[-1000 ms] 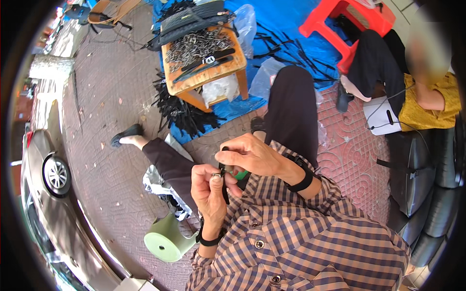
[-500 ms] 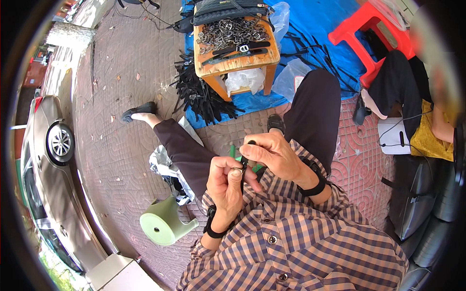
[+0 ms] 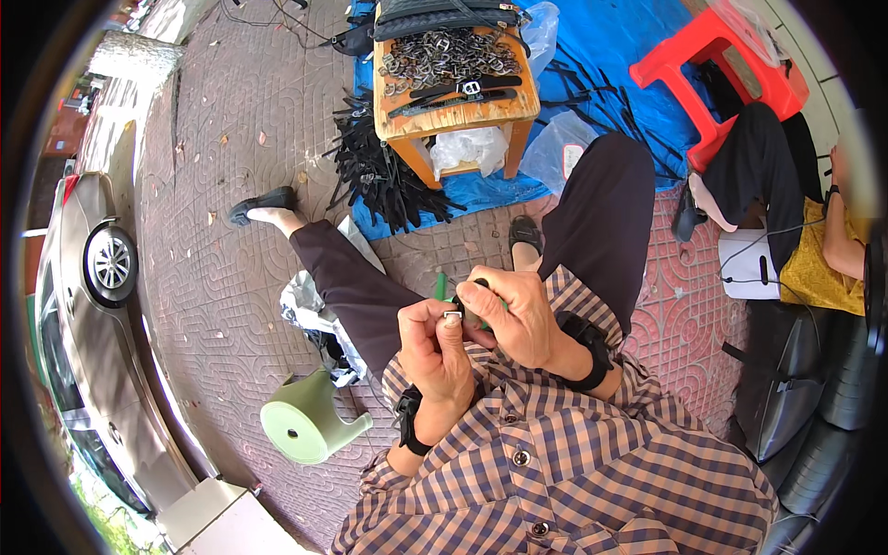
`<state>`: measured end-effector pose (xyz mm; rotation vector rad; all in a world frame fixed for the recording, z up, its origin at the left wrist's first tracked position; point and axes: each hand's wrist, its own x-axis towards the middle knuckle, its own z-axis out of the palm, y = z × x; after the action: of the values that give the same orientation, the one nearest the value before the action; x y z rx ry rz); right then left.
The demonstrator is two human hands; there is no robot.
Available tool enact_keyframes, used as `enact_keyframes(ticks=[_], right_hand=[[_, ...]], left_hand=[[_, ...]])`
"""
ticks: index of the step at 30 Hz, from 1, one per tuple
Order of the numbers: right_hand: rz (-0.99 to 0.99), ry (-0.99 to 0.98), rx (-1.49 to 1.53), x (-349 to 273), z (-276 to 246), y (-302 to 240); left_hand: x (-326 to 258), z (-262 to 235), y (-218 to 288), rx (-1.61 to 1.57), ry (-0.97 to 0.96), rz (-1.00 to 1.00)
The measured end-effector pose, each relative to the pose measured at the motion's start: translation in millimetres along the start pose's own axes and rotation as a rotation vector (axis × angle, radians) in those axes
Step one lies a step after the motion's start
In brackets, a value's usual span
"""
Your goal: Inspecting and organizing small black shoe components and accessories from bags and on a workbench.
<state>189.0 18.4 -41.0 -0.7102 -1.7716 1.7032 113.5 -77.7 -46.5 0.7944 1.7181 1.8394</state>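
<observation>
My left hand [image 3: 433, 356] pinches a small silver metal buckle [image 3: 452, 314] between thumb and forefinger. Close against it, my right hand [image 3: 520, 319] is closed on a black strap [image 3: 482, 282], whose end shows above the thumb. The two hands nearly touch in front of my lap, so how the strap runs at the buckle is hidden. Beyond my knees a wooden stool [image 3: 425, 124] carries a heap of metal buckles [image 3: 449, 57] and black straps with a buckle [image 3: 462, 90]. Many more black straps [image 3: 388, 176] are piled beside it.
A blue tarp [image 3: 592, 37] lies under the wooden stool. At the right are a red plastic stool [image 3: 708, 139] and a seated person in yellow [image 3: 819, 250]. A pale green stool [image 3: 301, 425] lies tipped on the paving to my left; a car [image 3: 102, 333] stands farther left.
My right hand has turned and come closer to my left, covering more of the black strap. The buckle's bright bar now shows at my left thumb. The person at right moved an arm.
</observation>
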Motion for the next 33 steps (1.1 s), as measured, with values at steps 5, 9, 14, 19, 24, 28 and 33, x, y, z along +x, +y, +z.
enact_keyframes(ticks=[5, 9, 14, 19, 24, 28, 33], right_hand=[[-0.121, -0.166, -0.077, 1, -19, 4], [-0.028, -0.369, 0.085, 8, -29, 2], [-0.069, -0.331, -0.026, 14, -23, 0], [-0.229, -0.300, -0.245, 24, -23, -1], [-0.287, -0.314, -0.251, 28, -26, -8], [-0.258, -0.267, -0.285, 27, -29, -6], [0.245, -0.124, 0.193, 21, -23, 12]], left_hand=[[9, -14, 18, 0.090, -0.239, -0.217], [17, -21, 32, 0.069, -0.381, -0.329], [29, -30, 29, 0.027, -0.409, -0.424], [34, -39, 21, -0.143, -0.410, -0.564], [36, -49, 15, -0.453, -0.450, -0.737], [34, -47, 6, -0.368, -0.490, -0.593], [31, -42, 3, -0.385, -0.222, -0.338]])
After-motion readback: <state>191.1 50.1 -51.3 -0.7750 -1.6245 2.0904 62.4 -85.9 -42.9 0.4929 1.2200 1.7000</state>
